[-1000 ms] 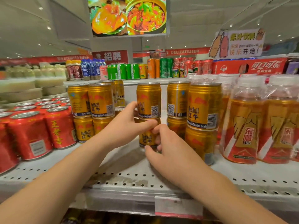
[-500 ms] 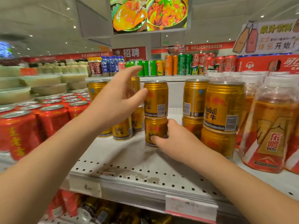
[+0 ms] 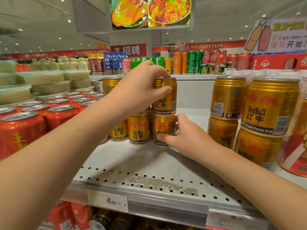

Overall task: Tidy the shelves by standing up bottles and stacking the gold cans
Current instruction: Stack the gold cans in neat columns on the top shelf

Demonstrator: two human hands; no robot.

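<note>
The left hand (image 3: 137, 90) is gripping the upper gold can (image 3: 166, 98); the right hand (image 3: 187, 138) is clasping the lower gold can (image 3: 162, 128) beneath it on the shelf (image 3: 149, 168).

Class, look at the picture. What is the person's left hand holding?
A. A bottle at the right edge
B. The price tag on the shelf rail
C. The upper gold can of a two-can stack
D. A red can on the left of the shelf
C: the left hand curls over the top of the upper gold can, which sits on the lower gold can that the right hand grips.
</note>
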